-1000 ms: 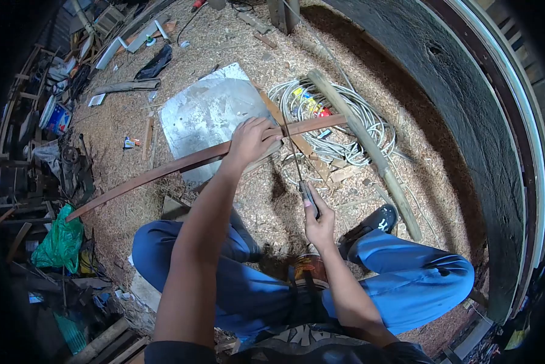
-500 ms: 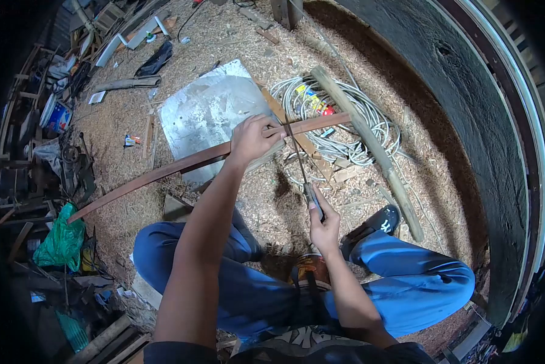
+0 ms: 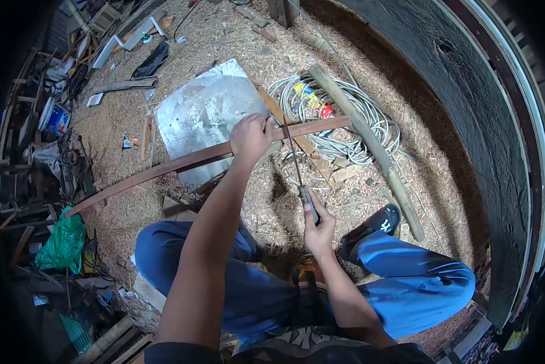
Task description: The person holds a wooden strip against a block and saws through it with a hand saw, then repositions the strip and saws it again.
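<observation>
My left hand [image 3: 251, 138] is wrapped over a long reddish-brown wooden strip [image 3: 157, 171], which slants across the scene. In my right hand [image 3: 319, 227] is the handle of a handsaw [image 3: 297, 165], its narrow blade seen nearly edge-on. The blade crosses the strip just right of my left fingers. The strip's right end meets a rough wooden pole [image 3: 369, 139], while its left end reaches out near a green plastic bag [image 3: 62, 242]. Under the middle of the strip lies a worn metal sheet [image 3: 193, 112].
A coil of grey cable [image 3: 345, 148] lies partly under the pole. Wood shavings [image 3: 224, 45] cover the ground. A thick dark beam [image 3: 467, 115] curves along the right. Scrap wood and clutter [image 3: 30, 164] crowd the left, and a black shoe [image 3: 372, 229] is below the pole.
My right hand and the saw handle have shifted slightly left and down, towards my body. My left hand stays on the strip, and the view has moved a little.
</observation>
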